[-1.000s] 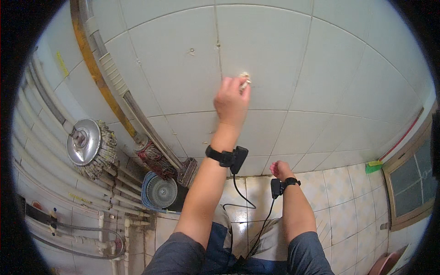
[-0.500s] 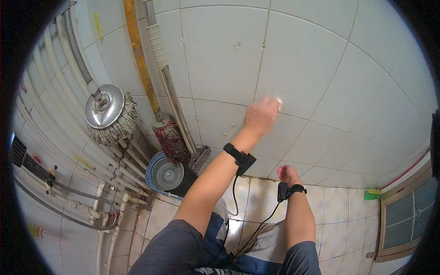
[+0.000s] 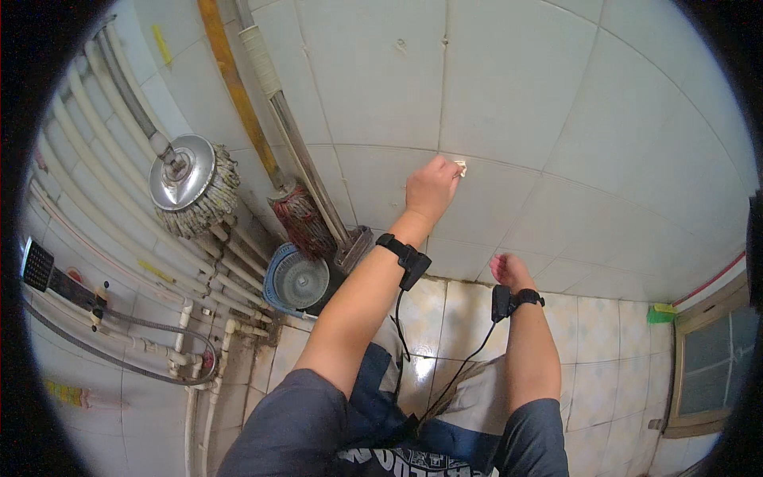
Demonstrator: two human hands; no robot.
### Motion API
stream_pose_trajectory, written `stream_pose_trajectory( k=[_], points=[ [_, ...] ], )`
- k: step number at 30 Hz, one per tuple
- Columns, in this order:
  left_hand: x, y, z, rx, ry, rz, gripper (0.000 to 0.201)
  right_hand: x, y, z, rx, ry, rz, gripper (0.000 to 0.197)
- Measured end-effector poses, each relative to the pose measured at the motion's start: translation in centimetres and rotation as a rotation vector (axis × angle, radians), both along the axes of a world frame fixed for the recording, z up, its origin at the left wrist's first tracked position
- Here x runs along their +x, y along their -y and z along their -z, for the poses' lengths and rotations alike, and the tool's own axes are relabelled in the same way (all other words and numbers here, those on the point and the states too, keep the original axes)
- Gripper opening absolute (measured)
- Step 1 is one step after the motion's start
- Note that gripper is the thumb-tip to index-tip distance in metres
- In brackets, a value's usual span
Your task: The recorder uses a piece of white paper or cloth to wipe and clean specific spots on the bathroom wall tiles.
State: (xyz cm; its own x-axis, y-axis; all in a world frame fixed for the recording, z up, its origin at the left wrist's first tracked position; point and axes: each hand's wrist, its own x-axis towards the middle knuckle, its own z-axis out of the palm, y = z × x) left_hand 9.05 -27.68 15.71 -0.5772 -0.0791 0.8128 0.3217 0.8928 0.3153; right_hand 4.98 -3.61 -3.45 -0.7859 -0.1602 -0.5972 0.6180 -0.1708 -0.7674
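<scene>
My left hand (image 3: 431, 188) reaches up to the white tiled wall (image 3: 509, 95), its fingers closed on a small crumpled white wad (image 3: 461, 168). The wad looks like tissue or cloth, is mostly hidden by the fingers, and sits by a horizontal tile joint. Whether it presses on the tile cannot be made out. Lower and to the right, my right hand (image 3: 510, 271) hangs before the foot of the wall, its fingers loosely curled with nothing visible in them. Each wrist wears a black strap with a small box and a cable.
To the left lean a round-headed mop (image 3: 193, 184), a red-stranded mop (image 3: 300, 220) and a flat-headed mop (image 3: 353, 248). Below them stands a blue bucket (image 3: 278, 278). Pale pipes (image 3: 119, 191) and a shower head (image 3: 37, 265) line the left wall. A wood-framed panel (image 3: 715, 370) is at right.
My left hand, still holding the white wad, now appears slightly further left along the tile joint. My right hand appears a little higher. The whole view has shifted slightly.
</scene>
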Motion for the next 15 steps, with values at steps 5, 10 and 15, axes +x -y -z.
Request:
stream_pose_trajectory(
  k=[5, 10, 15],
  points=[
    [-0.1, 0.2, 2.4, -0.102, 0.129, -0.021, 0.007, -0.7, -0.1, 0.3, -0.053, -0.011, -0.062, 0.017],
    [-0.1, 0.1, 2.9, -0.157, 0.127, -0.019, 0.007, 0.4, -1.0, -0.9, -0.001, -0.004, 0.022, 0.017],
    [-0.5, 0.1, 4.1, -0.205, 0.128, 0.012, 0.007, 0.7, -1.7, -1.7, 0.063, -0.053, 0.008, 0.017]
  ],
)
